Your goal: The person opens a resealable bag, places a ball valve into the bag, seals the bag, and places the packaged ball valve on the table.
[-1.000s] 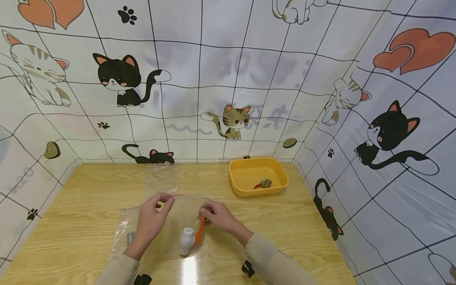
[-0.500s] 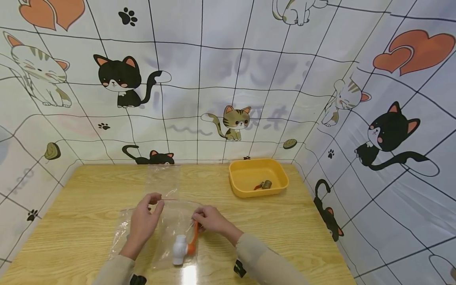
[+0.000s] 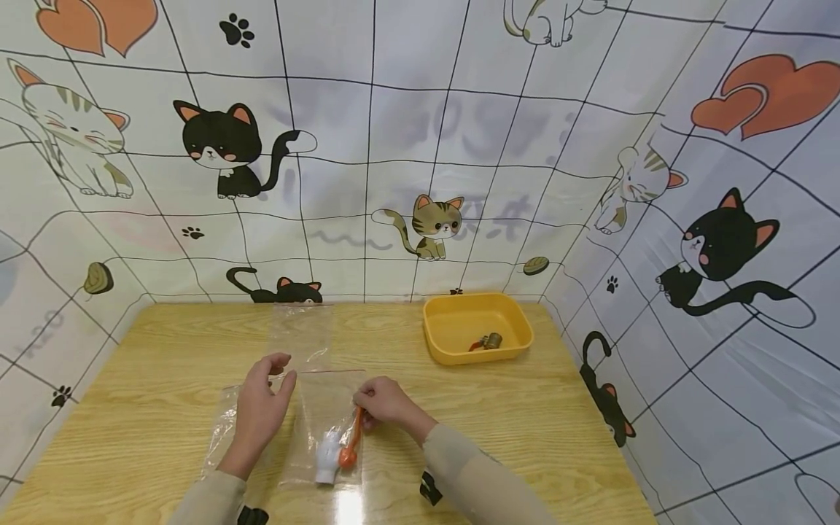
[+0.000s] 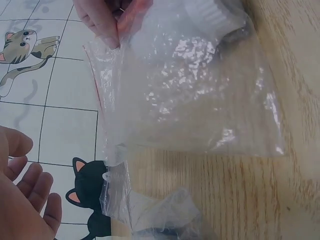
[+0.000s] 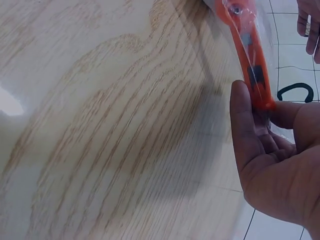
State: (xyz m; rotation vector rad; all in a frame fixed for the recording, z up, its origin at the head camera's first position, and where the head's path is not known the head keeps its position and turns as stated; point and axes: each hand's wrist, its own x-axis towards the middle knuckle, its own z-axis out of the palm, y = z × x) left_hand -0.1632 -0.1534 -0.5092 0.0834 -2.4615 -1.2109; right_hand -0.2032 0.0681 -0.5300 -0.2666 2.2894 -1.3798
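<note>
A clear zip-lock bag [image 3: 315, 408] with a red line along its top edge holds a white plastic ball valve [image 3: 327, 459] with an orange lever handle [image 3: 354, 434]. My right hand [image 3: 387, 402] pinches the bag's right side at the handle's end; in the right wrist view, thumb and fingers meet at the tip of the orange handle [image 5: 252, 60], through the film. My left hand [image 3: 259, 408] hovers just left of the bag, fingers loosely bent, holding nothing. In the left wrist view that hand [image 4: 25, 195] is apart from the bag [image 4: 175, 115].
Another clear bag [image 3: 223, 423] lies partly hidden under my left forearm. A flat clear bag [image 3: 302, 328] lies at the table's back edge. At the back right stands a yellow bin [image 3: 479, 357] with small metal fittings [image 3: 491, 340]. A cat-print sheet surrounds the wooden table [image 3: 499, 430].
My left hand has let go of the bag's top edge and drawn left. My right hand and the bag have shifted slightly left, and the valve has turned inside.
</note>
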